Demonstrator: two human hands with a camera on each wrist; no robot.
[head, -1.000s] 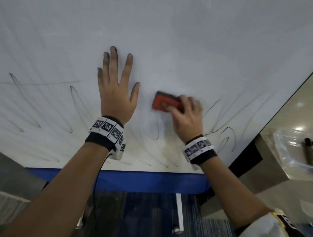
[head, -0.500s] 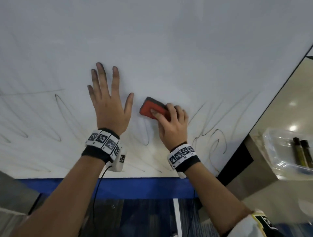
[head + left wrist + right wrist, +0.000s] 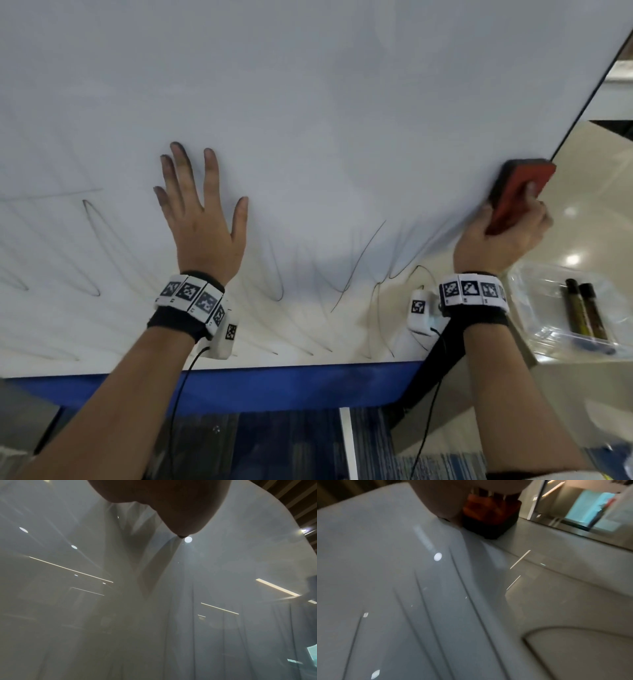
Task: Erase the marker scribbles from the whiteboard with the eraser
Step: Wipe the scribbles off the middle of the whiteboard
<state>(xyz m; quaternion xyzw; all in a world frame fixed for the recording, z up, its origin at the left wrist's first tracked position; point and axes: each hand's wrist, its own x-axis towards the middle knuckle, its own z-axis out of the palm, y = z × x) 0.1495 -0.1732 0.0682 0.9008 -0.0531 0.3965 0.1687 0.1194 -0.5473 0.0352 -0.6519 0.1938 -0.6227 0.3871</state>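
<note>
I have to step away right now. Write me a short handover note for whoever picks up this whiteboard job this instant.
Left hand: open, flat against the whiteboard, fingers spread, fingertips smudged dark.
Right hand: grips the red eraser at the board's right edge, pad side toward the surface.
Done: the upper part of the board looks wiped.
Left: marker scribbles run along the lower band, from the far left, under and between the hands, to the lower right corner. Some are faint.
Nearby: two markers lie in a clear plastic tray to the right of the board.
</note>
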